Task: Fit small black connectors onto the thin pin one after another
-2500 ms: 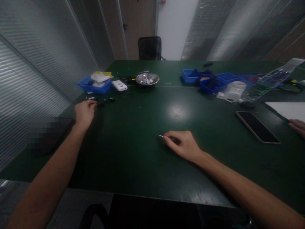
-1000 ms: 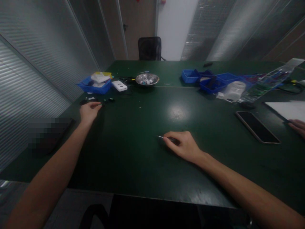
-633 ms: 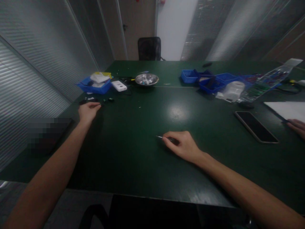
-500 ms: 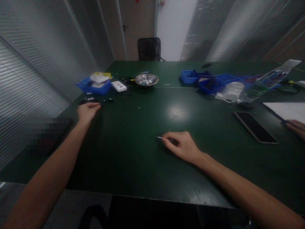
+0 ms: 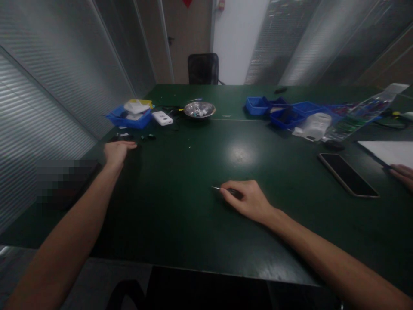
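My right hand rests on the dark green table near its middle, fingers closed round a thin screwdriver whose metal tip points left. My left hand lies far out at the table's left side, fingers curled loosely and pointing right. It sits just short of several small dark parts scattered on the table. Whether anything is under those fingers is hidden.
A blue bin with white items, a white device and a metal bowl stand at the back left. More blue bins and plastic bags sit back right. A phone lies right. Another person's hand shows at the right edge.
My left hand has drawn back slightly from the small dark parts towards me. My right hand with the screwdriver has stayed in place.
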Demonstrator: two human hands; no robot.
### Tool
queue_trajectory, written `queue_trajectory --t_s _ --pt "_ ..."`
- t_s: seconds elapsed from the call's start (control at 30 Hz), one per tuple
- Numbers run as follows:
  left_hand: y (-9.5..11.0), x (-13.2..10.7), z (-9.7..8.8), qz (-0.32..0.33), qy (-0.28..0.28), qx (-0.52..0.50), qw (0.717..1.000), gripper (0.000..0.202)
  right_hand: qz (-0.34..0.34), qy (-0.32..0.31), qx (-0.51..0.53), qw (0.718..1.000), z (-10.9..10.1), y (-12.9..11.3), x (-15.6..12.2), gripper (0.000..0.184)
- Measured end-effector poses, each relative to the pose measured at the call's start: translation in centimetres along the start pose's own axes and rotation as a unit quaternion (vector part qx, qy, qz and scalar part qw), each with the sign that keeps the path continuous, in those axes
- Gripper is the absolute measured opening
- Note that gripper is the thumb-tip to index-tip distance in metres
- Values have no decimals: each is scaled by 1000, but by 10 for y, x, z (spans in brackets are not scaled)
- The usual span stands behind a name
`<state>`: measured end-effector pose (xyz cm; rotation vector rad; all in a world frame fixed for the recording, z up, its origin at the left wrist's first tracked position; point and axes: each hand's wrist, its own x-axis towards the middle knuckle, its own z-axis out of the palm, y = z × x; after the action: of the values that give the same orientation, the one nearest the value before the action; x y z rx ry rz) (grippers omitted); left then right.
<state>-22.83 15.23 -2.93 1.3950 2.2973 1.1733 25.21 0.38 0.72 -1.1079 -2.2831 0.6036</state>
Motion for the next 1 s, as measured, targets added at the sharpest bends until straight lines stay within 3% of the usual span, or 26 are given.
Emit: queue_trajectory --t_s 0.2,0.37,0.57,0.67,0.8,1.0 --pt "10 -10 -8 -8 14 2 1000 37 -2 -9 9 1000 -1 -3 0 30" --pt "21 -20 -12 76 4 108 991 29 -1 -6 10 1000 -1 -4 0 30" --pt "36 -40 -10 159 -13 344 925 39 -7 -17 7 1000 -2 -4 0 28" --pt "42 -48 -7 177 -36 407 895 36 -7 -18 5 1000 -2 -4 0 28" --pt "45 -50 -4 189 -64 405 892 37 -10 -15 8 1000 -2 -5 0 29" --pt "34 -40 -8 206 -52 393 895 39 -8 -20 11 1000 -2 -5 0 30"
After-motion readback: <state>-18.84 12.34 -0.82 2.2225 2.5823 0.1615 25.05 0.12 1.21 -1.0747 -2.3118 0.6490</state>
